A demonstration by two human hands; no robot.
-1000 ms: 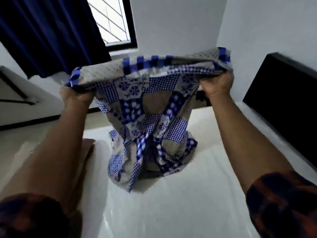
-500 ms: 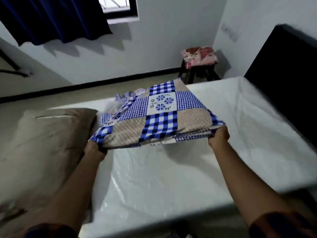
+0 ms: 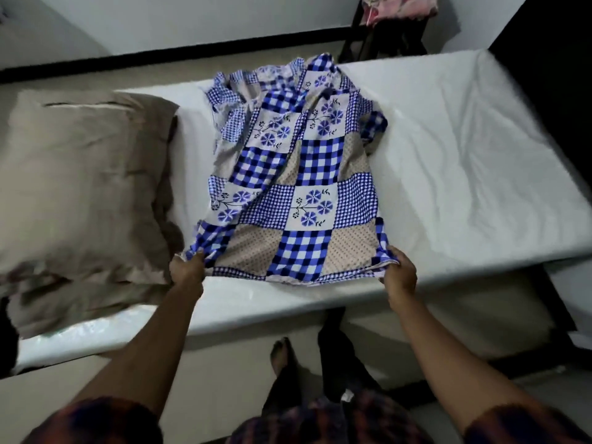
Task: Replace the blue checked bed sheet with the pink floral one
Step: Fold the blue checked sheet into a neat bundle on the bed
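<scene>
Tan pillow sits on the left of the bare white mattress. Both arms reach out straight: left hand pinches the near left corner of the blue checked sheet, right hand grips the near right corner. Sheet lies folded mid-mattress, far end bunched. Far right, the pink floral sheet on a dark stool is cut off up top.

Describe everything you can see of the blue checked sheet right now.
The blue checked sheet is thin patchwork-print cloth: blue-and-white gingham squares, beige dotted squares and white squares with blue flowers. It lies folded into a long strip across the bare white mattress, its far end rumpled, just right of the tan pillow. The left hand and right hand each pinch a near corner.
</scene>
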